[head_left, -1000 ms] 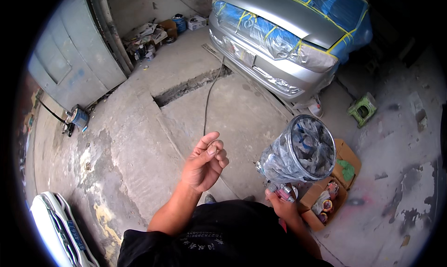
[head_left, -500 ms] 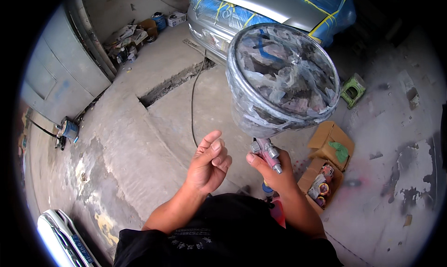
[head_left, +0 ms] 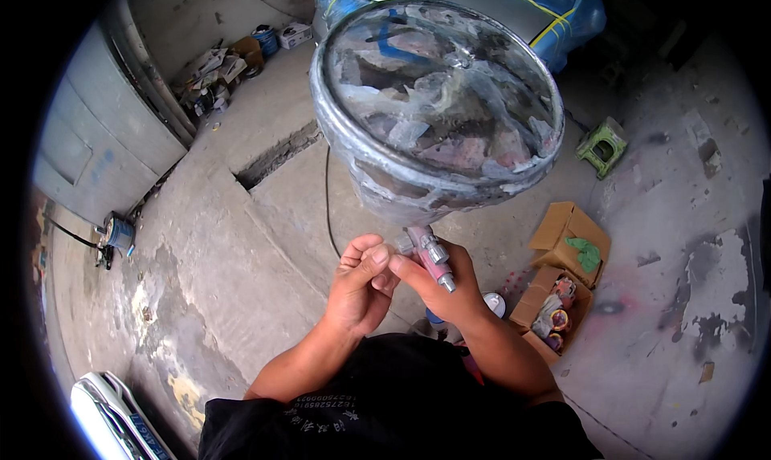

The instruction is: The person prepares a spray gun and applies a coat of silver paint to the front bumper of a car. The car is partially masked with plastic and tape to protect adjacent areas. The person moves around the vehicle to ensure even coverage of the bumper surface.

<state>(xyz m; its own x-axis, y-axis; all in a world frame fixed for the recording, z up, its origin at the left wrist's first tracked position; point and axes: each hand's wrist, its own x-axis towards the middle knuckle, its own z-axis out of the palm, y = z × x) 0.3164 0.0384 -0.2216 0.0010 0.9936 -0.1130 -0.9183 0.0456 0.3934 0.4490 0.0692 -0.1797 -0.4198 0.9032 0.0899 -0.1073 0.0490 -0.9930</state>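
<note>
Where two hands (head_left: 359,290) (head_left: 454,290) meet, one spray gun (head_left: 434,256)

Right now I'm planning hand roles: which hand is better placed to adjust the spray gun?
Probably the left hand: its fingers are beside the spray gun, which the right hand holds.

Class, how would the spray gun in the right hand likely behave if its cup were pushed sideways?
The spray gun would probably tip, since its wide cup flares out above a slim body. The cup might feel rough rather than slippery, given its ragged, flaky coating. Its round rim suggests it could roll if laid on its side.
</note>
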